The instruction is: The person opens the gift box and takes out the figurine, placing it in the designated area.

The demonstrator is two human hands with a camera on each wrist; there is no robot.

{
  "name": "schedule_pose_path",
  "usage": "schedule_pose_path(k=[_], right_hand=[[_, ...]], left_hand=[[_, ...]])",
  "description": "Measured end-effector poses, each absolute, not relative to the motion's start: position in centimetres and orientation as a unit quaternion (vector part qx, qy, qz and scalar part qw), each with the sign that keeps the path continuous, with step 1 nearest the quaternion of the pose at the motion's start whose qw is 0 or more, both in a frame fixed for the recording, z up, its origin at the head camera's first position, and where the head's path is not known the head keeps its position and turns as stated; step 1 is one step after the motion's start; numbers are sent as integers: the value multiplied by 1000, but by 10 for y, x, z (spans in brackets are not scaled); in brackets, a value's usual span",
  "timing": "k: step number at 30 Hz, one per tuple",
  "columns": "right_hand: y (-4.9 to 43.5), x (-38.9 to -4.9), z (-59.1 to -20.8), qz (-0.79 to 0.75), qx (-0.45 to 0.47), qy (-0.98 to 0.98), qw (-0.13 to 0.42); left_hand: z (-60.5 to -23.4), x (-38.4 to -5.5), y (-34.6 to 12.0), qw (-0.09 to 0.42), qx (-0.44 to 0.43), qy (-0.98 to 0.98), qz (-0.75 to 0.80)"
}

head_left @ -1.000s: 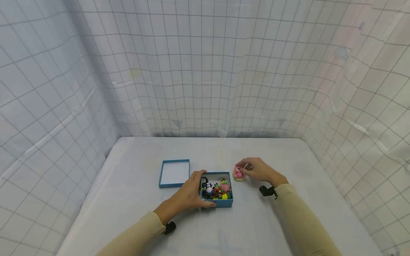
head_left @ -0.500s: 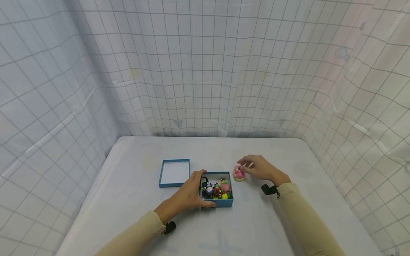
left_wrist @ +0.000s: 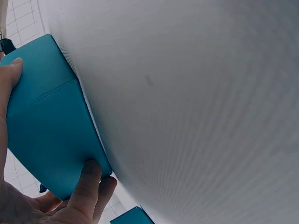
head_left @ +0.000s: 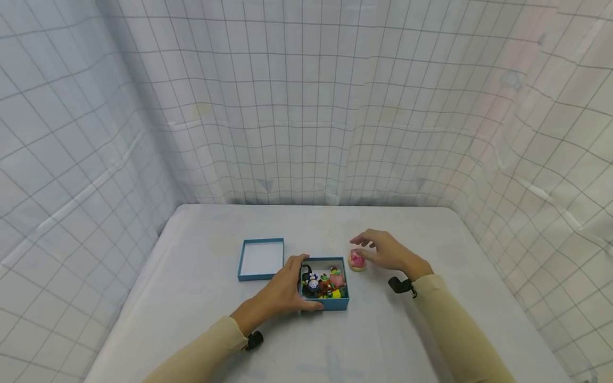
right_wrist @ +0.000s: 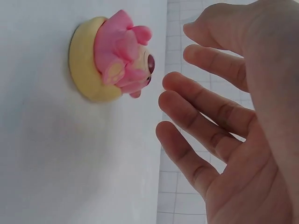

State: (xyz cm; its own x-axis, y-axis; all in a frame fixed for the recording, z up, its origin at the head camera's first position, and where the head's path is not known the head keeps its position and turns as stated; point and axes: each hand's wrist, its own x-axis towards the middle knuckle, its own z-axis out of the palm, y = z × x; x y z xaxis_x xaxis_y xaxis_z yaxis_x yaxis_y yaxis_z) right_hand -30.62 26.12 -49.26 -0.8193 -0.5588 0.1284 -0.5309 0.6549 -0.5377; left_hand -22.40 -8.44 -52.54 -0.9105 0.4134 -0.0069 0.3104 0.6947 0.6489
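A small blue box (head_left: 335, 304) without its lid sits on the table, holding several colourful toy figures (head_left: 325, 284). My left hand (head_left: 287, 290) grips it from the left, thumb on the near wall and fingers along the far left side. The left wrist view shows the thumb and fingertips against the box's blue outer walls (left_wrist: 51, 126). Right of the box stands a pink bear figurine (right_wrist: 124, 56) on a round cream base (right_wrist: 86, 70). Over that figurine my right hand (head_left: 388, 251) hovers with spread, relaxed fingers, and a gap shows between the fingertips and the bear.
A shallow blue-rimmed lid with a white inside (head_left: 262, 259) lies on the white table (head_left: 210, 229), behind and left of the box. White grid-patterned curtains (head_left: 306, 117) hang behind the table and along both sides.
My right hand has let go of the pink bear figurine and lifted slightly above it, its fingers spreading. The figurine stays where it was, and the left hand and box have not moved.
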Motion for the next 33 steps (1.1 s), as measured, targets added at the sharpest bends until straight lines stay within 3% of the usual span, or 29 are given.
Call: schedule_pose_path(k=[7,17,33], right_hand=[[254,-302,-485,-264,-325,908,-1],[238,-289,-467,-272,-332,903,30],[213,-275,-461,-239,-401,884,13]], left_hand=[[-526,-224,-84,74,197,919,334],[-525,-224,-84,69,204,916,338],[-525,-224,-85,67,208,915,340]])
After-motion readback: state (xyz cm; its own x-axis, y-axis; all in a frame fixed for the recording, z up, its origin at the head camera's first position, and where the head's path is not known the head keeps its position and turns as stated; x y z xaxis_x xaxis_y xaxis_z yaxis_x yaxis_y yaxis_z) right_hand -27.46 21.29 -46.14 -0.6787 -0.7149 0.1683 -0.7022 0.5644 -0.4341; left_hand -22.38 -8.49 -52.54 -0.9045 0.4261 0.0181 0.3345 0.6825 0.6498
